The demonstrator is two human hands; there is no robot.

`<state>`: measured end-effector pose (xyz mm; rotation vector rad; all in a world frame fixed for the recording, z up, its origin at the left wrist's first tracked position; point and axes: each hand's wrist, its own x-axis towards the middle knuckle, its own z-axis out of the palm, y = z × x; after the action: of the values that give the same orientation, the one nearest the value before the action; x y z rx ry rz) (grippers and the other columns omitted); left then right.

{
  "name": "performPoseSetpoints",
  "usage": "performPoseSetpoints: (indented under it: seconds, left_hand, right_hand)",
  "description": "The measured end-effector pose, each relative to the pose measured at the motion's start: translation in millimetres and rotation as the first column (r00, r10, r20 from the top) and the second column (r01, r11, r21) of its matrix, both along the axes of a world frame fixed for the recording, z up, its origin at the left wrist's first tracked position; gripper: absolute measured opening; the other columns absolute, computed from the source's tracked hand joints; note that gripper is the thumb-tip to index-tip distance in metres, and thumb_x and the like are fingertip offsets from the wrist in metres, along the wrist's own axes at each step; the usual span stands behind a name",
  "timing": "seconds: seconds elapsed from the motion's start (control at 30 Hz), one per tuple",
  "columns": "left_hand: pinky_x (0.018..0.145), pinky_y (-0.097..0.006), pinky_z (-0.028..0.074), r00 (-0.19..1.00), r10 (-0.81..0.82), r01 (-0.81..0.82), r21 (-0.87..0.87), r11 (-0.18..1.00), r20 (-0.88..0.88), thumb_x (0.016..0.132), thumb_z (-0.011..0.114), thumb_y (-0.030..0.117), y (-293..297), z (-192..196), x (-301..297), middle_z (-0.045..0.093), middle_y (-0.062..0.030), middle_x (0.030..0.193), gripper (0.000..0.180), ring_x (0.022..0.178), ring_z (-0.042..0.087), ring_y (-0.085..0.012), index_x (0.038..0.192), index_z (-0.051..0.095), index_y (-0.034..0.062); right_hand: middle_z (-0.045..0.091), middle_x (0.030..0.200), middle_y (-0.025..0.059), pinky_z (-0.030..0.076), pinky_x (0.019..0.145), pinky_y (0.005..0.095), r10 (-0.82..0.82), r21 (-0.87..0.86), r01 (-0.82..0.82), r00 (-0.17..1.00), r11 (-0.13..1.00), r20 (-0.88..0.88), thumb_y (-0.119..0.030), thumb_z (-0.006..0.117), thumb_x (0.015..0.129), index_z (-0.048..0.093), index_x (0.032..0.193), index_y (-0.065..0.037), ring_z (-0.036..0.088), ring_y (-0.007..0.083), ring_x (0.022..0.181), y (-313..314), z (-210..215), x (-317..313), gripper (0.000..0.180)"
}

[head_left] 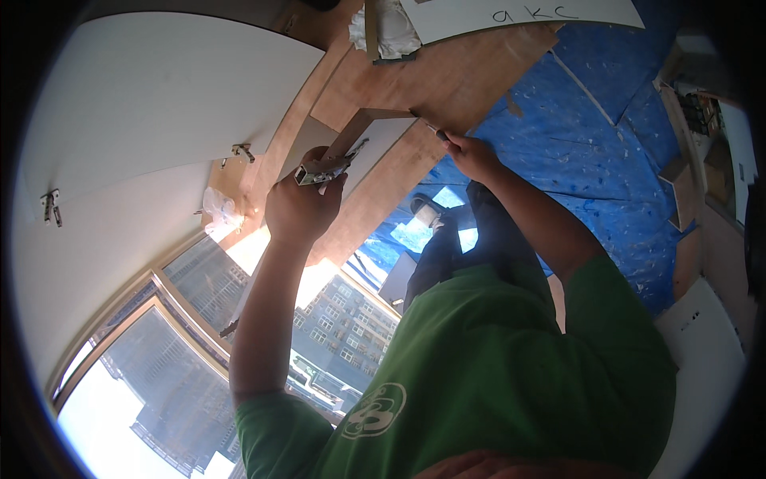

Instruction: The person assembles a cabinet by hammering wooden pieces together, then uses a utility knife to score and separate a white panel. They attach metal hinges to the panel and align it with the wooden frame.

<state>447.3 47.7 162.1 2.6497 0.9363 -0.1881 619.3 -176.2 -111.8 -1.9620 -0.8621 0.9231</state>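
Observation:
My left hand is closed round a boxy, silvery metal fitting, whose exact kind I cannot make out. A narrow metal part of it reaches toward a white panel edged by a brown strip. The panel lies on a long wooden board. To the right, my right hand grips a slim hand tool with a dark handle. Its thin tip points at the panel's far right corner; whether it touches is too small to tell.
At the left stands a large white cabinet door with metal hinges. Below it are a clear plastic bag and a window. Blue sheeting covers the floor at right. A white marked board lies at the far side.

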Motion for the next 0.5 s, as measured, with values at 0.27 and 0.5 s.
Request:
performPoseSetpoints:
  seconds: [0.27,0.5]
  left_hand:
    - [0.068,-0.042,0.062,1.0,0.009,-0.009,0.004,1.0,0.027,0.087,0.08,0.03,1,-3,-5,0.078,-0.0109,0.093,0.039,0.083,0.077,-0.0322,0.121,0.071,0.0151]
    - [0.067,-0.041,0.061,1.0,-0.005,0.005,0.003,1.0,-0.013,0.087,0.079,0.031,4,-1,-3,0.078,-0.0088,0.092,0.037,0.081,0.077,-0.0315,0.119,0.072,0.0142]
  right_hand:
    - [0.073,0.095,0.0205,0.055,0.075,0.0437,0.018,-0.184,-0.029,0.998,0.982,-0.061,-0.029,0.057,0.106,0.06,0.143,-0.011,0.072,0.0357,0.086,-21,11,1,0.041]
    - [0.072,0.092,0.0187,0.054,0.074,0.0419,0.001,-0.164,-0.018,0.995,0.986,-0.1,-0.031,0.057,0.107,0.06,0.143,-0.012,0.072,0.0326,0.082,-31,18,-1,0.041]
